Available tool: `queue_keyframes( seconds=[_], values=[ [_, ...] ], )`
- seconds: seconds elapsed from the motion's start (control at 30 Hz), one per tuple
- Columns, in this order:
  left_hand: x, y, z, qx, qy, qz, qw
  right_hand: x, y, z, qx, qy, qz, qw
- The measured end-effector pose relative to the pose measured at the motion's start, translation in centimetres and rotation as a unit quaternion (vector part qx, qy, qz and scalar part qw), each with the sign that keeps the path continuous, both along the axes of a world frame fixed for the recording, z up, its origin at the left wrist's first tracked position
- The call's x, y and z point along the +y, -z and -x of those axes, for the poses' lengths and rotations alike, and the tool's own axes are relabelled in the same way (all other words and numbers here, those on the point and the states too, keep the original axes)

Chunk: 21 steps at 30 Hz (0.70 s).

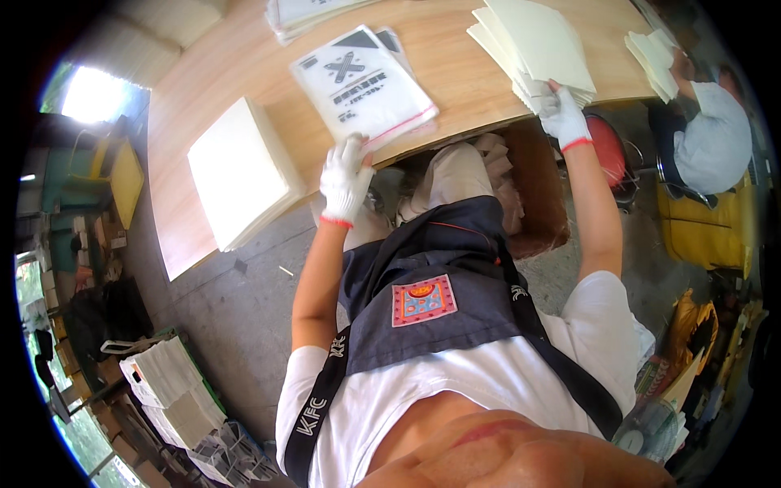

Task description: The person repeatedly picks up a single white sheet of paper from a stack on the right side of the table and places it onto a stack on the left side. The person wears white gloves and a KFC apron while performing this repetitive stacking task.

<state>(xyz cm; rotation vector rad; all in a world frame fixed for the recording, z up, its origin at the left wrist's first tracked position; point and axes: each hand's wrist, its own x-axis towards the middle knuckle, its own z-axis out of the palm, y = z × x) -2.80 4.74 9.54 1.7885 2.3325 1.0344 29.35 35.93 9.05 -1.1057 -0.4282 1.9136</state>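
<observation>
My left hand, in a white knit glove with a red cuff and bare fingertips, is at the near edge of a printed clear plastic bag. Its fingers are bent together on the bag's near corner. This bag lies on top of a small pile, with a pink-red line along its near edge. Farther right, my right hand, gloved the same way, grips the near corner of a fanned stack of cream paper sheets. The fingers beneath the sheets are partly hidden.
A thick white paper stack stands at the left of the wooden table. More bags lie at the far edge. Under the table is a brown box with paper scraps. At right, a co-worker handles cream sheets beside a red stool.
</observation>
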Motion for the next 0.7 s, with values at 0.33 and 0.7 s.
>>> queue_keyframes(
  seconds=[0.33,0.7],
  values=[
    [6.9,-1.4,2.9,0.166,-0.059,0.344,0.922,-2.6,0.8,-5.9,-0.101,0.053,-0.179,0.977],
    [3.7,2.8,5.1,0.057,-0.103,0.087,0.989,-16.6,0.6,-0.1,0.02,-0.28,-0.048,0.959]
  ],
)
